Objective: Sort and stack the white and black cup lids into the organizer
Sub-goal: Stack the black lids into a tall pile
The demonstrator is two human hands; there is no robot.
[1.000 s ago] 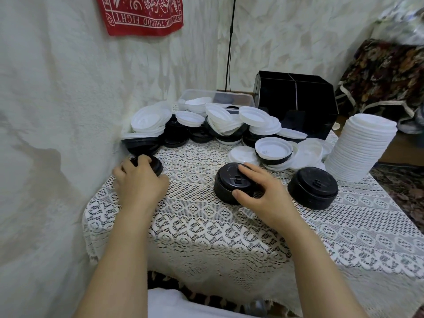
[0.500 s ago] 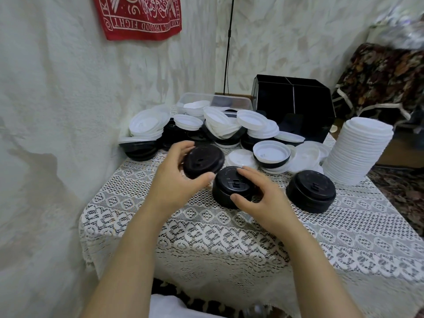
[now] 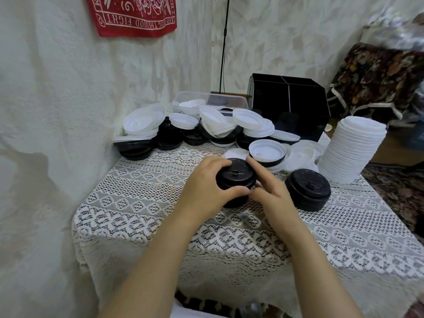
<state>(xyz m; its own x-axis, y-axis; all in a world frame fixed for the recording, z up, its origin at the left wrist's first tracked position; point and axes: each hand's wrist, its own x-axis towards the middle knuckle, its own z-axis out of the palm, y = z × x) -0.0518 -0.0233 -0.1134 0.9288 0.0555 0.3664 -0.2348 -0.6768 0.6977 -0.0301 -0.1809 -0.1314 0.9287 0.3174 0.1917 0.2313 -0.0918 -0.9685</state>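
left hand [image 3: 204, 187]: centre of frame, fingers curled over the far-left edge of the centre black stack [image 3: 237, 176], thumb on its near side; gripping it
right hand [image 3: 273, 193]: just right of the left hand, index finger laid along the same stack's far-right rim, thumb on the near side beside the left thumb; holding it too (other fingers mostly hidden behind the hand)
centre black stack: nested black lids, top lid's sip tab facing up, standing on the tablecloth [image 3: 142, 203] between both hands, mid-frame
second black stack [image 3: 308, 189]: right of centre, near the right hand but apart from it, upright on the cloth
white stack [image 3: 353, 148]: tall column of white lids at the right edge of the table, looks slanted, top further right
organizer [image 3: 289, 104]: black divided box, upper right of centre, at the back of the table; cannot tell what is in its compartments
loose pile [image 3: 206, 127]: white and black lids mixed, across the back of the table from the left wall to the organizer, several white ones upturned
upturned white lid [image 3: 267, 152]: sits on a black one, just behind the right index finger
clear tub [image 3: 195, 97]: upper centre, behind the pile, white lids inside
tablecloth: white lace, covers the table, hangs over the near edge
red cloth [image 3: 133, 14]: upper left, on the wall, white lettering
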